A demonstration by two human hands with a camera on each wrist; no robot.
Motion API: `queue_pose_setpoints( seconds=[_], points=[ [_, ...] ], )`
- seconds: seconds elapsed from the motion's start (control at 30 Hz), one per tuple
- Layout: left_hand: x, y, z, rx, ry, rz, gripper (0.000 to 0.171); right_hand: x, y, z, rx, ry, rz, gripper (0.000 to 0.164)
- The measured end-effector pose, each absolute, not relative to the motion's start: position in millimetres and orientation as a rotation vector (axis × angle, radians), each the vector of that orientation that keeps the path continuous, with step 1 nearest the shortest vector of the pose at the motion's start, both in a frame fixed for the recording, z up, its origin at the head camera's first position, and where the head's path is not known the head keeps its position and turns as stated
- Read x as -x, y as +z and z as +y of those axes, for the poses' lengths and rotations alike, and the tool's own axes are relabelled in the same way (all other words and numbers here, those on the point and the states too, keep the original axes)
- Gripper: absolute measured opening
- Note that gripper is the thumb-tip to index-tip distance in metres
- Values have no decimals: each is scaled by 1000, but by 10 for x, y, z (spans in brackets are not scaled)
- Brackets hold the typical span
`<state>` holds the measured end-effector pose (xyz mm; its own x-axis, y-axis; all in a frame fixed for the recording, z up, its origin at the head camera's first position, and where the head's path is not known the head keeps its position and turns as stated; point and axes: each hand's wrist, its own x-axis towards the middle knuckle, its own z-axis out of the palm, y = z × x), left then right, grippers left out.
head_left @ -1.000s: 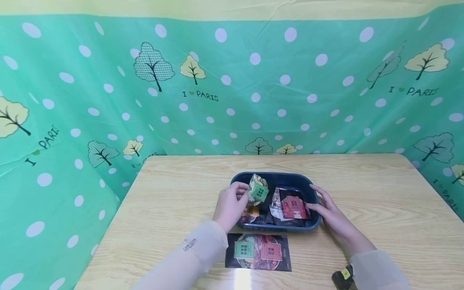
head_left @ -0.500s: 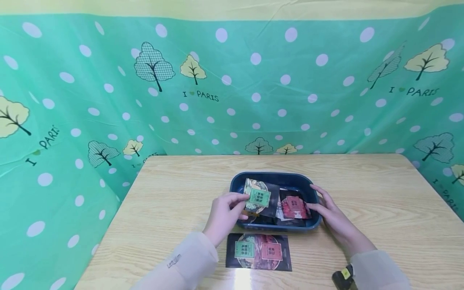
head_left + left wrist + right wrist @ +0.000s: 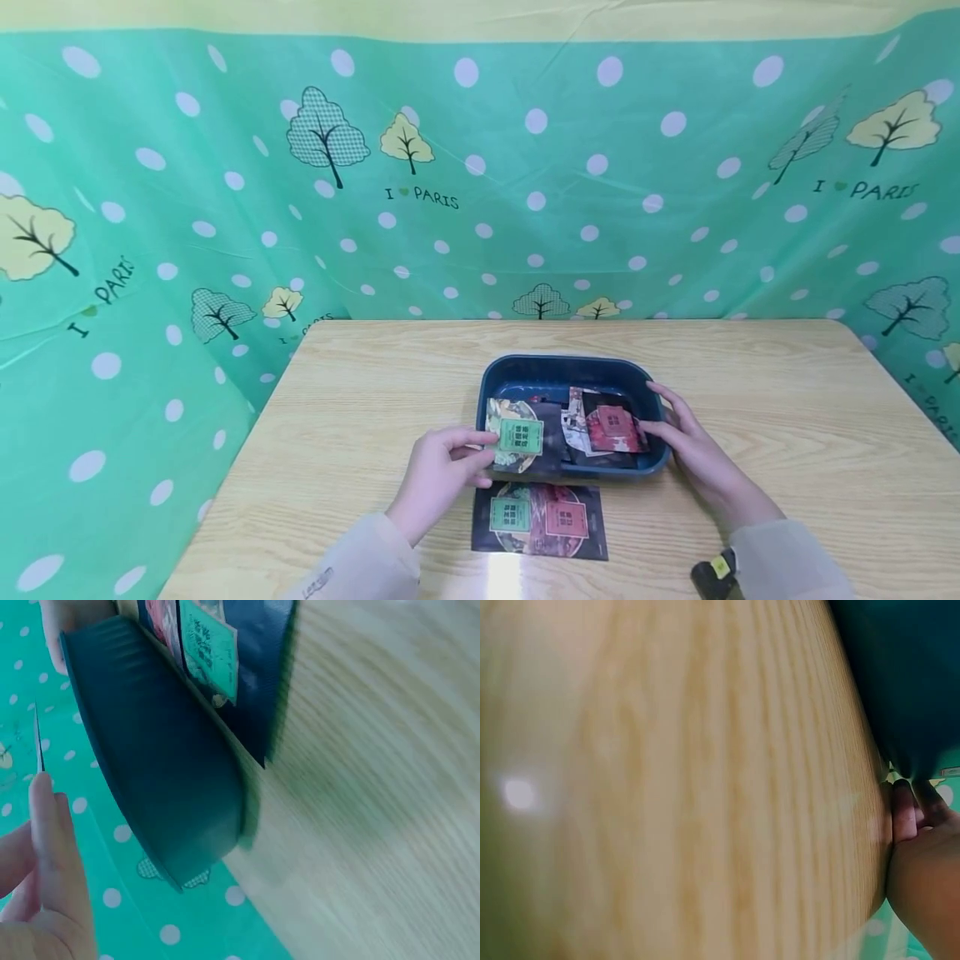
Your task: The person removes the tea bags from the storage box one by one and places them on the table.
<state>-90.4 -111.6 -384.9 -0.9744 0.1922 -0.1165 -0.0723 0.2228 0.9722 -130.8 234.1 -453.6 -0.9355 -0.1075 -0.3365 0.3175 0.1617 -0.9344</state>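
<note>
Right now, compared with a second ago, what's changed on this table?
The left hand has drawn the green-labelled packet toward the near side and slightly left; its face shows more fully and overlaps the bin's near rim. It is still pinched. The right hand, bin and two-label packet on the table stay put.

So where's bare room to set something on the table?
The table is bare left of the left hand, behind the bin towards the curtain, and right of the right hand. Crowded: the bin, with packets inside and a held packet close by, and in front, where a wide packet lies.
</note>
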Motion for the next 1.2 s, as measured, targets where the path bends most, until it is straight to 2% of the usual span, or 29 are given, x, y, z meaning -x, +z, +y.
queue_pose_setpoints(
  seconds=[0.23,0.83,1.2],
  points=[
    [837,-3917,-1248,-64,1687,2406,18,1308,-4537,2337,-202,-1832,2121,76],
    [646,-4143,-1746,-30,1509,2371,21,1338,-4544,2355,-195,-1829,2116,78],
    [649,-4217,-1840,-4,1398,2401,19,1343,-4558,2361,-205,-1803,2135,81]
  ],
)
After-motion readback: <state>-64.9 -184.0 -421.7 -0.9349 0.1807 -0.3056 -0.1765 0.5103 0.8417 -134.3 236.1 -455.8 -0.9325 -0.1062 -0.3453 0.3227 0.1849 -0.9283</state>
